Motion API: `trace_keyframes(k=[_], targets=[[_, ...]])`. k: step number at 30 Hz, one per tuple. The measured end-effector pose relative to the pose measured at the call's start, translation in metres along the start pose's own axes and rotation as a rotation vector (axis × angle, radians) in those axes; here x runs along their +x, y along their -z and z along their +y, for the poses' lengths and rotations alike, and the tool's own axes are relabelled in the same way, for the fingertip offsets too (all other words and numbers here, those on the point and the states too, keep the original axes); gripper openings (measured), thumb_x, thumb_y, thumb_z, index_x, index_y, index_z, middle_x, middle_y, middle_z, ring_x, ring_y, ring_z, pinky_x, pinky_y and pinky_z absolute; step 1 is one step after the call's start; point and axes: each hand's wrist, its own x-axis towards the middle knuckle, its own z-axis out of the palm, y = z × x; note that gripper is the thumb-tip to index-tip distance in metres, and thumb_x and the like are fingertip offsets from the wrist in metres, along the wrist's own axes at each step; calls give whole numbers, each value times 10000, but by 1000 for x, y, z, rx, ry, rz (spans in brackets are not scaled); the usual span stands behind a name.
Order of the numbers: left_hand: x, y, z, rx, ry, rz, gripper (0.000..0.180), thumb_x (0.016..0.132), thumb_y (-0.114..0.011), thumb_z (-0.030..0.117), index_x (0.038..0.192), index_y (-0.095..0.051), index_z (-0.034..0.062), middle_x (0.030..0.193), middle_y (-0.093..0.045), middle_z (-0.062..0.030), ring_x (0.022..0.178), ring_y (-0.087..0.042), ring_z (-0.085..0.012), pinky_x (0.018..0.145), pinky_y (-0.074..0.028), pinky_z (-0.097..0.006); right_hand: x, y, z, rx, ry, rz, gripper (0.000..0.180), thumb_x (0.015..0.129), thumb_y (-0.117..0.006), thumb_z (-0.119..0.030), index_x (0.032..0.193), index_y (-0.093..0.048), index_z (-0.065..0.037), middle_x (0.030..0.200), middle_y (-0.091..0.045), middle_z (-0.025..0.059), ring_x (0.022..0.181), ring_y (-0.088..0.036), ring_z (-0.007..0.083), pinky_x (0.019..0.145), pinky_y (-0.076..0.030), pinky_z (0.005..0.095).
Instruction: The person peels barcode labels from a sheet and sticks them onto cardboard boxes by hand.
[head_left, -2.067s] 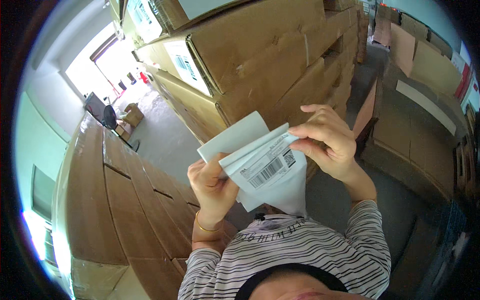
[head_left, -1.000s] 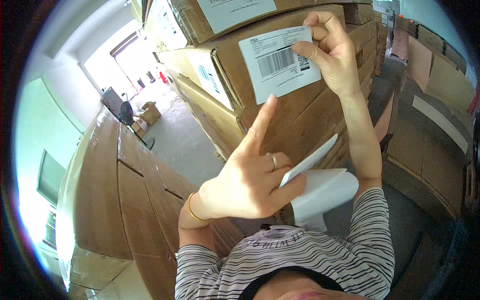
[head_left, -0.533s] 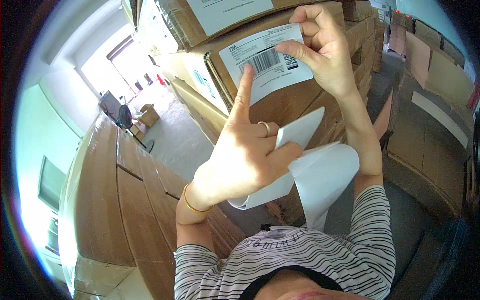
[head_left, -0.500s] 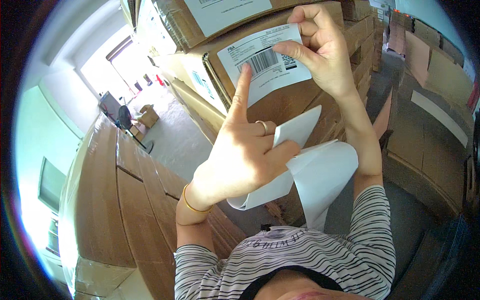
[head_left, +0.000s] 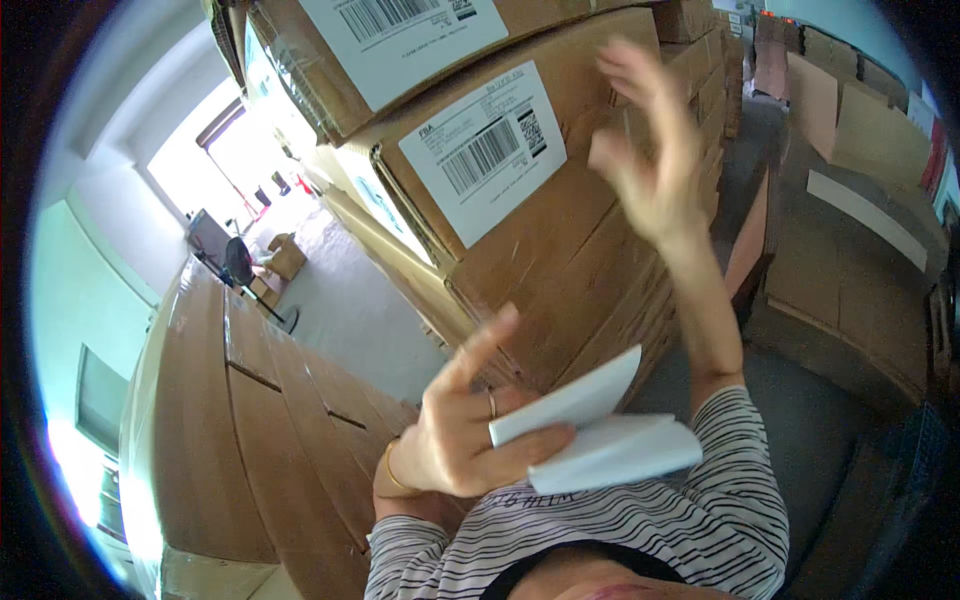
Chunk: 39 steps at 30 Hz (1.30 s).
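A white barcode label (head_left: 484, 152) lies flat on the side of a brown cardboard box (head_left: 590, 110) in the stack in front of me. My right hand (head_left: 655, 150), blurred by motion, is just right of the label with its fingers apart and nothing in them. Lower down, close to my chest, my left hand (head_left: 465, 430) grips a folded strip of white label sheets (head_left: 620, 450) between its lower fingers, with the index finger stretched out. The strip's loose end curls to the right.
Another box above carries a second white label (head_left: 405, 40). Wrapped boxes (head_left: 200, 400) stand along my left side. Flattened cardboard (head_left: 840, 270) is piled at the right. A standing fan (head_left: 240, 262) and an opened carton (head_left: 285, 257) are on the floor at the far left.
My right hand has let go of the label's corner, and the label now sits flat on the box. My left hand has drawn down from the label toward my chest with the sheets.
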Motion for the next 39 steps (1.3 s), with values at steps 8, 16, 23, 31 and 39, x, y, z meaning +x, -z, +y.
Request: trace_keyframes(k=[8, 16, 23, 31, 39], targets=[[-30, -14, 4, -187, 240, 140, 265, 656, -758, 222, 878, -784, 81, 823, -741, -107, 700, -712, -260, 693, -570, -343, -34, -34, 18, -111, 109, -206, 1114, 841, -314, -843, 1568, -215, -6, 1629, -182, 243, 1508, -160, 433, 1212, -106, 586], [-47, -28, 9, -252, 426, 182, 168, 664, -749, 163, 810, -770, 83, 773, -733, -82, 651, -690, -233, 640, -540, -332, -30, -34, 7, -170, 152, -254, 1033, 892, -442, -754, 1556, -234, 9, 1623, -207, 242, 1514, -174, 406, 1216, -118, 567], [-59, -58, 21, -125, 769, 409, 123, 677, -780, 123, 705, -732, 14, 646, -685, -70, 578, -628, -158, 599, -459, -277, -89, 61, -38, 845, -3, -430, 844, 737, -676, -754, 1059, -726, 24, 938, -730, 116, 802, -688, 259, 671, -539, 360], [-60, -86, 20, -261, 732, 162, 167, 670, -795, 139, 730, -724, 0, 583, -622, -80, 546, -572, -151, 567, -426, -295, -158, 132, -107, 264, -345, -465, 243, 810, -797, -263, 961, -703, -97, 816, -628, 39, 714, -637, 240, 570, -506, 352], [-82, -115, -2, -422, 896, -52, 150, 768, -766, 135, 845, -734, 10, 716, -675, -81, 693, -610, -167, 650, -455, -305, -183, 177, -123, 211, -586, -417, 145, 795, -815, -163, 874, -734, -73, 799, -681, 63, 685, -661, 240, 554, -499, 328]])
